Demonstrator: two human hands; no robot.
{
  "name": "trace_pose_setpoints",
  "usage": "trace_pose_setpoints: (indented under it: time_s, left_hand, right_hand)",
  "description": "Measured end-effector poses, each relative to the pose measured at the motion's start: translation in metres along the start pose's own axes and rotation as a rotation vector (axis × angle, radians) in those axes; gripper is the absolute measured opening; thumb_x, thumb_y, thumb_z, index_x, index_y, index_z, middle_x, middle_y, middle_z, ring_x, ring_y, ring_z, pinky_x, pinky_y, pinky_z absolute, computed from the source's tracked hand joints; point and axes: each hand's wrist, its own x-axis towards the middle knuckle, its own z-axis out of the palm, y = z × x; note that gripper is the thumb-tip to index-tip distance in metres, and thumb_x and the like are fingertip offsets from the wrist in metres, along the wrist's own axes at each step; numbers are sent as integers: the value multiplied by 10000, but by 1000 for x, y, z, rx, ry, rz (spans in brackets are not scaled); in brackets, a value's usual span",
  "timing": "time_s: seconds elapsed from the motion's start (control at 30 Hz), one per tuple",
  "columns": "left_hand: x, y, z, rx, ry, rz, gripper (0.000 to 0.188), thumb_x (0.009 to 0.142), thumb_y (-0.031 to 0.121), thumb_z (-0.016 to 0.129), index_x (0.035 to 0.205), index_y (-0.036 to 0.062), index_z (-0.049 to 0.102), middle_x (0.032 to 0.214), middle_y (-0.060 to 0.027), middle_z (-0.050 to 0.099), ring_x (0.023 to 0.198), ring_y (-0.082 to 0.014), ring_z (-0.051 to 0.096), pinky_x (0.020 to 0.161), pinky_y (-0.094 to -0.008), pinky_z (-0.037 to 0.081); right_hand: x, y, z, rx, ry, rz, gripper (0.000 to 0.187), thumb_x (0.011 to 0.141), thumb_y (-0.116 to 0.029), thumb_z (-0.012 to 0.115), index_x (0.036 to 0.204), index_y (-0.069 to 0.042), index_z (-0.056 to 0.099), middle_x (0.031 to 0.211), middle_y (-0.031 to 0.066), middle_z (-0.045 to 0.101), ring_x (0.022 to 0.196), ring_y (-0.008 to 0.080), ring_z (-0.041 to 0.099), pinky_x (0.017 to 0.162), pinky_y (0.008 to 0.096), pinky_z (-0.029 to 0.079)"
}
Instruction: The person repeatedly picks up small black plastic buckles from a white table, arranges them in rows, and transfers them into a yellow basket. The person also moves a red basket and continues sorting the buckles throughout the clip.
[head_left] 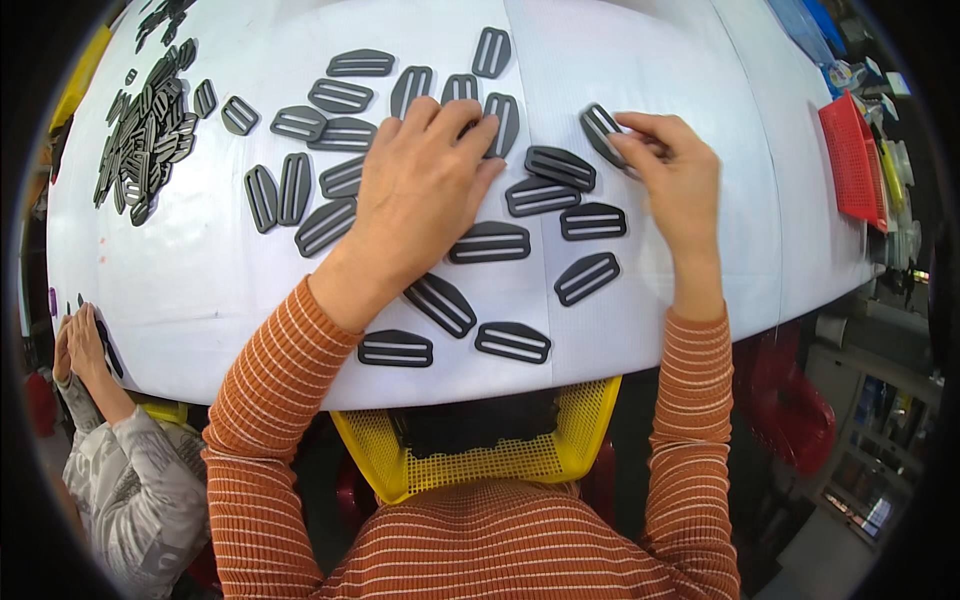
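Observation:
Many flat black plastic strap slider buckles, each with two long slots, lie scattered on the white table (180,290). My right hand (675,165) pinches one slider buckle (600,133) by its right side, between thumb and fingers. My left hand (425,185) is bent over the middle of the spread, its thumb and index finger closed at the lower left edge of another slider buckle (506,118). Its palm hides parts of several buckles under it. Between my hands, a buckle (560,167) overlaps one below it, with another single buckle (592,221) close by.
A dense heap of the same buckles (150,135) sits at the far left. Against my lap, under the table edge, is a yellow basket (440,475) with black contents. A red basket (845,160) stands at the right edge. Another person's hands (85,345) rest at the left edge.

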Motion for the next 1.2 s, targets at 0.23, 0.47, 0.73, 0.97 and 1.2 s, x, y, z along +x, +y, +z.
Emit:
trace_pose_setpoints:
  time_s: [0.23, 0.47, 0.73, 0.97, 1.2]
  left_hand:
    - [-6, 31, -16, -106, 69, 93, 315, 802, 57, 737, 1116, 57, 708, 1083, -45, 658, 876, -217, 590, 759, -338, 484]
    - [-42, 137, -19, -177, -256, 232, 419, 813, 103, 679, 1216, -4, 639, 1192, -88, 593, 946, -235, 558, 754, -351, 429]
    - [-50, 157, 3, 61, -327, 255, 498, 811, 96, 562, 1291, -28, 605, 1343, -86, 539, 1077, -242, 525, 825, -348, 429]
    - [-50, 161, 12, 156, -243, 256, 434, 810, 98, 571, 1220, -10, 670, 1298, -68, 583, 1046, -232, 551, 770, -327, 452]
    - [-53, 154, 21, 108, -151, 321, 372, 790, 194, 588, 1030, -65, 705, 1229, -146, 588, 1041, -268, 528, 759, -362, 441]
  right_hand:
    - [-111, -13, -43, -178, 160, 307, 155, 880, -100, 708, 978, 19, 712, 821, 107, 684, 662, 160, 644, 591, 275, 495]
    - [-145, 5, -53, -460, 108, -162, 494, 786, 104, 593, 1233, -88, 679, 1091, 102, 632, 946, 262, 615, 734, 320, 508]
    - [-139, -1, -45, -717, -50, -237, 482, 784, -51, 621, 1255, -142, 673, 1079, 50, 588, 924, 251, 570, 638, 356, 458]
    - [-134, 3, -53, -681, -104, -317, 467, 787, -93, 637, 1251, -140, 666, 1010, 33, 570, 885, 239, 565, 621, 336, 475]
    - [-128, -4, -47, -749, -90, -232, 451, 777, -64, 644, 1220, -136, 683, 1026, 31, 582, 897, 244, 575, 638, 333, 501]
